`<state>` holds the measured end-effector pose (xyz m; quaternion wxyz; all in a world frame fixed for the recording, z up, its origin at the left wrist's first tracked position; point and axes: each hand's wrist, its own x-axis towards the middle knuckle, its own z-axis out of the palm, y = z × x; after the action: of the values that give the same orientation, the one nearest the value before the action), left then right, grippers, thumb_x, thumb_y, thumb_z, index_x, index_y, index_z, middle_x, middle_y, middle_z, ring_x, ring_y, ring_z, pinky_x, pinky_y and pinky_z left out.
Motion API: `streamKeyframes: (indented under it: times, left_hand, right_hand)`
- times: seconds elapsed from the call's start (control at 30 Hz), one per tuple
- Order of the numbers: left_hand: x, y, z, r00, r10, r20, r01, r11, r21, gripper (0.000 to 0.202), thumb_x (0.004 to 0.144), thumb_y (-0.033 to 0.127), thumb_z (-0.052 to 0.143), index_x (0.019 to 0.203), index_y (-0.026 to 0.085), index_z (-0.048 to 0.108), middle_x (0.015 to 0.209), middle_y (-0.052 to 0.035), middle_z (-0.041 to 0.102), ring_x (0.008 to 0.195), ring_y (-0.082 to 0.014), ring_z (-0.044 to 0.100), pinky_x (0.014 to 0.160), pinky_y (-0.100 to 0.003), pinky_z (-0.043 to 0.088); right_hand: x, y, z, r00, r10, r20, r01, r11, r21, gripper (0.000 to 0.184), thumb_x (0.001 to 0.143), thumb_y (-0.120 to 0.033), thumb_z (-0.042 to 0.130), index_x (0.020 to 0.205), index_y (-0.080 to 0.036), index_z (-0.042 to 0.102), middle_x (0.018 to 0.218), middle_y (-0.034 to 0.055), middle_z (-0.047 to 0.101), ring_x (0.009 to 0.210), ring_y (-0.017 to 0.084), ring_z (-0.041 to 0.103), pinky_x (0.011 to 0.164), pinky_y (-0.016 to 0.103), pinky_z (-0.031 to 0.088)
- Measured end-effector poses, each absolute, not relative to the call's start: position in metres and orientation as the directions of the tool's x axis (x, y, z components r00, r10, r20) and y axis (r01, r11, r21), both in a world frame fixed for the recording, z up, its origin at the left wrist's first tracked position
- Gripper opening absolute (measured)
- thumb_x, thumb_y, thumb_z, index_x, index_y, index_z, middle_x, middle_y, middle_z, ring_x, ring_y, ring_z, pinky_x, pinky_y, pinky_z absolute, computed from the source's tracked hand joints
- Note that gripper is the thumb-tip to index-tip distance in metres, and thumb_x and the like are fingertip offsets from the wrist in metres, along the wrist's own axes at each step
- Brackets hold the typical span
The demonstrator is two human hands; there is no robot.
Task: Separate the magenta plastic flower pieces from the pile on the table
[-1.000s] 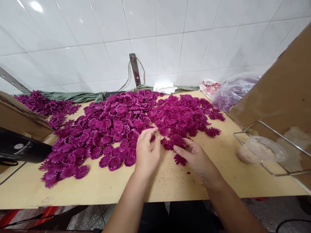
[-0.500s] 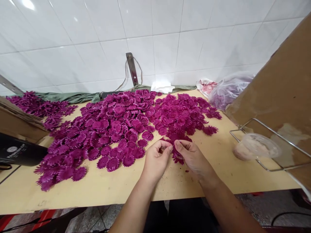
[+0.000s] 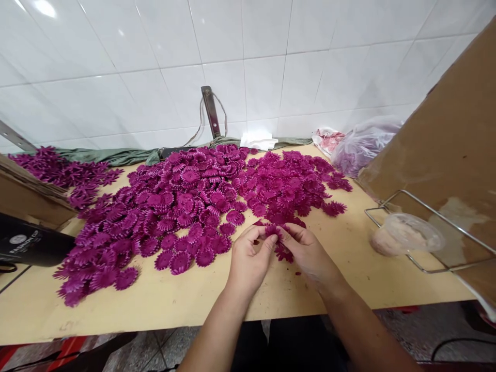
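Note:
A small magenta artificial flower [image 3: 272,230] is pinched between both my hands, just above the near edge of the right-hand pile. My left hand [image 3: 250,253] grips it with thumb and bent fingers from the left. From the right, my right hand [image 3: 308,250] holds its other side, thumb against the petals. Behind and partly under the fingers lies a heap of frilly magenta flower pieces [image 3: 290,181], some hidden by my hands. A larger pile of cupped magenta flowers [image 3: 186,206] spreads to the left.
Star-shaped magenta pieces [image 3: 70,168] lie at the far left beside a cardboard box. A black cup [image 3: 34,240] lies below them. To the right are a wire rack [image 3: 430,271], a clear plastic tub [image 3: 406,235], a large cardboard sheet [image 3: 445,129] and a plastic bag [image 3: 364,144].
The flower now shows its petals upright between my fingertips, where before it was mostly hidden. My right thumb has lowered slightly. The piles look unchanged.

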<state>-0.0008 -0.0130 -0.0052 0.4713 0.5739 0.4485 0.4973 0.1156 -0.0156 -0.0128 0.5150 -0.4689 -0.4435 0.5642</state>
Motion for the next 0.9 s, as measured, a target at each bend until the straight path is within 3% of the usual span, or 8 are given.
streamKeyframes:
  times: [0.17,0.3,0.4,0.47,0.57,0.63,0.73,0.9]
  left_hand:
    - [-0.013,-0.001,-0.010,-0.041,0.999,0.008,-0.133,-0.014,0.991,0.009,0.069,0.024,0.063,0.071,0.016,0.066,0.066,0.0006,0.063,0.062,-0.0116,0.056,0.063,-0.023,0.044]
    - [-0.029,0.009,-0.011,-0.230,0.972,-0.046,-0.277,-0.020,0.961,0.020,0.062,0.025,0.070,0.079,0.016,0.064,0.070,0.0026,0.063,0.063,-0.0088,0.055,0.063,-0.021,0.044]
    - [-0.029,0.007,-0.009,-0.146,0.989,-0.028,-0.254,-0.011,0.967,0.022,0.059,0.026,0.073,0.077,0.016,0.065,0.068,0.0021,0.063,0.063,-0.0091,0.054,0.063,-0.022,0.044]
    - [-0.024,0.005,-0.008,-0.073,0.997,-0.033,-0.228,0.016,0.973,0.020,0.058,0.031,0.073,0.068,0.015,0.063,0.061,0.0029,0.059,0.057,-0.0088,0.050,0.060,-0.022,0.042]
    - [-0.016,0.003,-0.009,-0.015,0.999,-0.041,-0.210,0.037,0.977,0.025,0.058,0.037,0.072,0.058,0.016,0.058,0.053,0.0047,0.053,0.052,-0.0081,0.044,0.057,-0.022,0.040]
    - [-0.012,0.003,-0.009,0.004,0.998,-0.057,-0.188,0.057,0.981,0.029,0.059,0.041,0.070,0.054,0.016,0.055,0.049,0.0059,0.048,0.050,-0.0078,0.041,0.055,-0.022,0.038]
    - [-0.009,0.004,-0.010,0.018,0.997,-0.075,-0.149,0.077,0.986,0.032,0.062,0.044,0.068,0.053,0.016,0.054,0.048,0.0059,0.045,0.050,-0.0081,0.039,0.054,-0.022,0.036]
    - [-0.003,0.005,-0.013,0.069,0.992,-0.102,-0.184,0.114,0.976,0.038,0.058,0.052,0.068,0.058,0.015,0.058,0.050,0.0045,0.049,0.051,-0.0087,0.041,0.053,-0.023,0.036]
  right_hand:
    - [0.122,-0.022,-0.010,-0.008,1.000,-0.014,-0.049,-0.015,-0.999,0.033,0.073,-0.052,0.060,0.066,-0.020,0.058,0.056,-0.0037,0.047,0.053,0.010,0.043,0.051,0.024,0.038]
    - [0.150,-0.003,0.003,0.131,0.986,0.102,0.242,0.068,-0.968,0.033,0.078,-0.050,0.052,0.066,-0.020,0.056,0.057,-0.0028,0.044,0.054,0.012,0.043,0.053,0.027,0.039]
    - [0.175,0.028,0.015,0.320,0.918,0.235,0.521,0.036,-0.853,0.032,0.074,-0.045,0.058,0.087,-0.017,0.059,0.074,0.0047,0.054,0.066,0.018,0.051,0.066,0.037,0.044]
    - [0.183,0.042,0.021,0.394,0.814,0.427,0.690,0.045,-0.723,0.039,0.069,-0.038,0.064,0.098,-0.013,0.058,0.093,0.0130,0.055,0.087,0.027,0.052,0.081,0.046,0.041]
    - [0.175,0.038,0.024,0.305,0.740,0.599,0.801,0.140,-0.581,0.026,0.073,-0.032,0.060,0.092,-0.014,0.061,0.099,0.0152,0.055,0.102,0.031,0.047,0.090,0.049,0.035]
    - [0.159,0.022,0.022,0.220,0.816,0.535,0.744,0.215,-0.633,0.017,0.079,-0.033,0.054,0.082,-0.018,0.062,0.089,0.0112,0.059,0.090,0.026,0.053,0.082,0.045,0.042]
    - [0.133,-0.003,0.014,0.049,0.967,0.252,0.507,0.193,-0.840,0.021,0.082,-0.039,0.052,0.081,-0.020,0.062,0.079,0.0064,0.062,0.072,0.020,0.057,0.064,0.035,0.047]
    - [0.114,-0.009,0.003,-0.167,0.985,0.036,0.146,0.061,-0.987,0.017,0.080,-0.033,0.053,0.085,-0.019,0.061,0.073,0.0010,0.062,0.066,0.014,0.058,0.057,0.027,0.046]
